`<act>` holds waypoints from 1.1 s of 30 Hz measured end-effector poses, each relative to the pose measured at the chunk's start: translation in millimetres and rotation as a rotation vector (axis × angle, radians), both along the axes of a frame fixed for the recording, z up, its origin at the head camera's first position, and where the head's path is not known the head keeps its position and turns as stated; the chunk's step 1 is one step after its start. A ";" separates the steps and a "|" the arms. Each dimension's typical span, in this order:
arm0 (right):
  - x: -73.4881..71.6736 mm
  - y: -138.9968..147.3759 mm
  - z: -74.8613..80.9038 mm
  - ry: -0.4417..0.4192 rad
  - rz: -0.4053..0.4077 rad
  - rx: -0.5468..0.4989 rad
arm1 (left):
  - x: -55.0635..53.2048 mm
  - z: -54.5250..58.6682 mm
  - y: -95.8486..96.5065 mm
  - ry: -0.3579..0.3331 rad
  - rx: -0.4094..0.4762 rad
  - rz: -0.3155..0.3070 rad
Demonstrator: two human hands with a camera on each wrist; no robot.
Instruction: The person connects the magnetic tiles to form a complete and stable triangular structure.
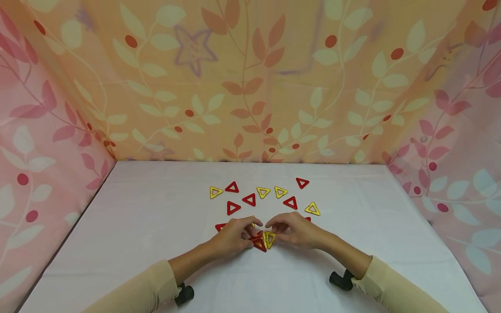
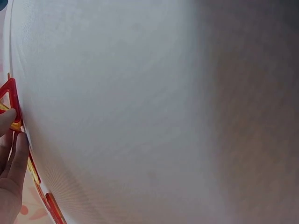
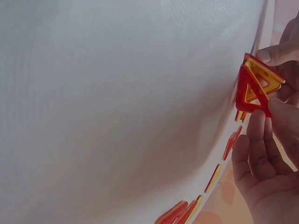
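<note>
Between the two hands, over the white surface, stand several red and yellow open-centred triangular tiles set edge to edge at angles. In the head view a red tile (image 1: pixel 260 245) faces left and a yellow tile (image 1: pixel 271 240) faces right. My left hand (image 1: pixel 233 237) holds the red side, its thumb at the tile's left edge. On the yellow side is my right hand (image 1: pixel 297 230), fingers curved in. The right wrist view shows a red tile (image 3: pixel 244 95) in front of a yellow one (image 3: pixel 265 80), with right thumb and finger pinching the lower corner.
Loose tiles lie flat beyond the hands, among them a red one (image 1: pixel 233 208), a yellow one (image 1: pixel 263 192) and another red one (image 1: pixel 302 182). Further red tiles are partly covered by the hands. Patterned cloth (image 1: pixel 242 87) rises behind the white table (image 1: pixel 156 195) and at both sides.
</note>
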State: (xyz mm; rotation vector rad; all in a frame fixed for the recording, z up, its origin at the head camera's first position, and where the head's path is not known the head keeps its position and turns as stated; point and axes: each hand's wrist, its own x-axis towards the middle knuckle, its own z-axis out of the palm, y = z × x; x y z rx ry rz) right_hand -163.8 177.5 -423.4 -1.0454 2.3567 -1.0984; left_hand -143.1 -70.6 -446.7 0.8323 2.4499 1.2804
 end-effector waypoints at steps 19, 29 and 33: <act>2.1 -10.7 -2.8 0.014 -0.008 -0.033 | -0.9 -1.7 0.8 -0.030 0.014 0.027; 2.2 -12.1 -3.1 -0.003 0.043 -0.044 | -0.3 -2.3 -0.4 -0.031 0.042 0.010; 2.5 -10.8 -4.5 0.006 0.051 -0.044 | -0.1 -2.2 -0.3 -0.031 0.052 0.005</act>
